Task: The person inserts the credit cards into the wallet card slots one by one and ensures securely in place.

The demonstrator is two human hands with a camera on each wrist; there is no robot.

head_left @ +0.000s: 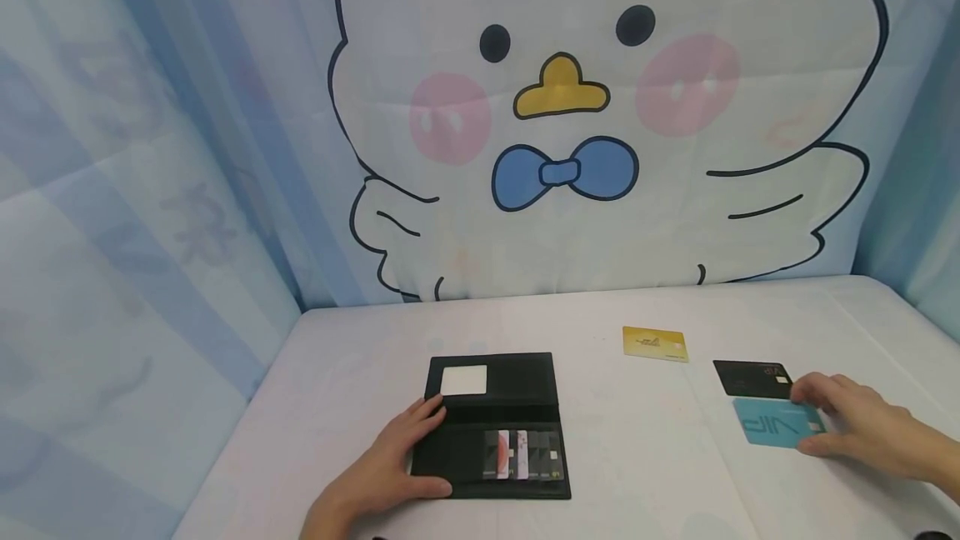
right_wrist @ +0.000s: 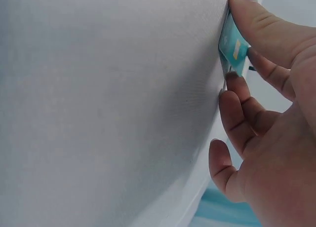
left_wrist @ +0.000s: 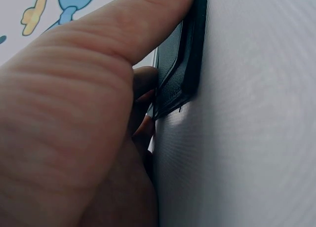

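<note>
A black card wallet (head_left: 450,461) lies unfolded on the table, with a white card (head_left: 464,380) in its upper half and several cards (head_left: 522,454) in slots of its lower half. My left hand (head_left: 382,465) rests on its left side, fingers near the fold and the thumb stretched along the lower edge. On the right, my right hand (head_left: 862,423) pinches the right end of a light blue VIP card (head_left: 772,422) between thumb and fingertips. The blue card (right_wrist: 232,44) looks slightly tilted off the cloth in the right wrist view. Directly behind it lies a black card (head_left: 750,378).
A gold card (head_left: 655,344) lies farther back, left of the black card. White cloth (head_left: 637,457) covers the table. Behind stands a hanging curtain (head_left: 562,248) printed with a cartoon bird; pale blue fabric (head_left: 112,232) hangs at the left side.
</note>
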